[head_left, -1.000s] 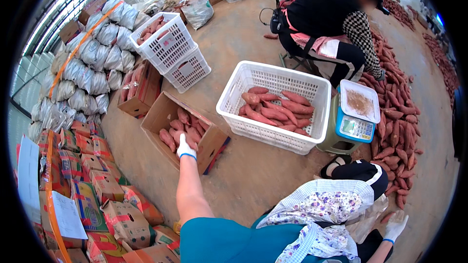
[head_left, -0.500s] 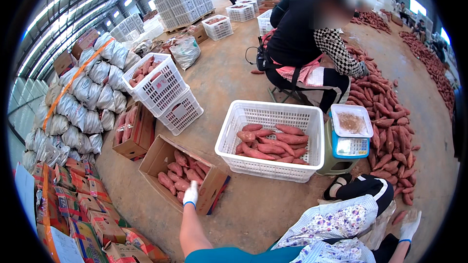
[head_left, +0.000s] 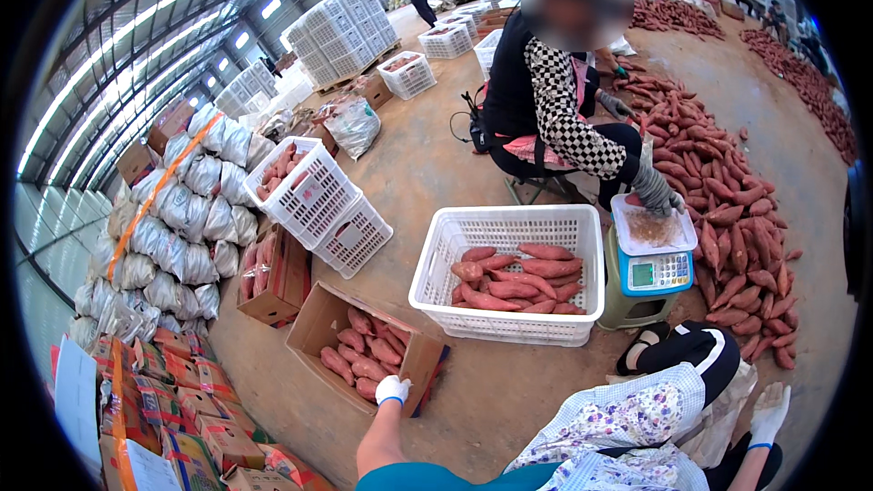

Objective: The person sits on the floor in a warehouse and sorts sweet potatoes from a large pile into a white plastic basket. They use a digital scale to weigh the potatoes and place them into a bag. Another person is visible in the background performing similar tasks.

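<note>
1. Head view: sweet potatoes [head_left: 368, 348] inside cardboard box [head_left: 422, 362], likely firm, weighty, easily bruised; best grasped around the middle.
2. Left hand [head_left: 393, 389] at box's near rim; cannot tell its grip.
3. Right hand [head_left: 770, 412] open-fingered.

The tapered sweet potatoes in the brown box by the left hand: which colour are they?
The sweet potatoes are reddish-pink, clearest in the head view.
</note>
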Demonstrator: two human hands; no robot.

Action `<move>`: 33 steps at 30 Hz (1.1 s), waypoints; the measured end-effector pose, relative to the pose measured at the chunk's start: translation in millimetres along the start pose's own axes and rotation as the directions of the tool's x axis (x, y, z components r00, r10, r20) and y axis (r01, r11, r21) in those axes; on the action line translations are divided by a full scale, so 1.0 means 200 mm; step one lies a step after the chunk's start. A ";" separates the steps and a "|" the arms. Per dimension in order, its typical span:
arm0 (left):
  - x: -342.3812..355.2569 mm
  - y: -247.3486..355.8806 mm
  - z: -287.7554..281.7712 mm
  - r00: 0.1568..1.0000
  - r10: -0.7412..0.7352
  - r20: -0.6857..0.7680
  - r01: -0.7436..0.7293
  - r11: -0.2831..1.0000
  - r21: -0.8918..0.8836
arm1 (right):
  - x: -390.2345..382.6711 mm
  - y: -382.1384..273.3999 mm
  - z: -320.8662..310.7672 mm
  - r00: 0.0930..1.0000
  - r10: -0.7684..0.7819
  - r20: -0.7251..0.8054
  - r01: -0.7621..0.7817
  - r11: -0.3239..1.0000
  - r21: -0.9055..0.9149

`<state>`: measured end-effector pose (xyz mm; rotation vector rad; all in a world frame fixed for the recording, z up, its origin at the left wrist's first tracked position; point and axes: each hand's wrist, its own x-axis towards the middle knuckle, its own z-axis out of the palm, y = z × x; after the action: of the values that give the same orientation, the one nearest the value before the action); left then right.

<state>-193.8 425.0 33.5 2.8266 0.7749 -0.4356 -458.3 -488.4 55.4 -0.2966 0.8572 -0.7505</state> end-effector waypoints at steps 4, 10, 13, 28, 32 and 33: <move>-0.12 0.14 0.00 0.997 0.072 0.037 -0.073 0.997 0.039 | 0.00 -0.07 -0.01 0.994 -0.091 0.059 0.090 0.996 0.014; -0.29 0.25 0.08 0.975 0.209 0.068 -0.215 0.973 0.080 | 0.03 -0.02 0.10 0.994 -0.064 0.091 0.069 0.996 -0.049; -0.41 0.37 0.11 0.950 0.278 0.142 -0.294 0.950 0.105 | 0.04 0.05 0.18 0.991 -0.063 0.120 0.076 0.992 -0.106; -0.82 0.85 0.09 0.974 0.211 0.079 -0.199 0.970 -0.139 | 0.05 0.15 0.33 0.984 0.158 0.086 -0.140 0.972 -0.188; -0.92 1.11 0.05 0.787 0.471 -0.400 -0.585 0.775 -0.239 | 0.04 0.13 0.29 0.976 0.173 0.135 -0.137 0.961 -0.242; -0.96 1.23 0.02 0.749 0.536 -0.389 -0.655 0.687 -0.315 | 0.03 0.12 0.29 0.965 0.192 0.179 -0.140 0.953 -0.270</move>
<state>-224.6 125.3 114.2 2.5122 -0.0797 0.2152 -400.1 -479.3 76.3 -0.5154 0.7731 -0.4416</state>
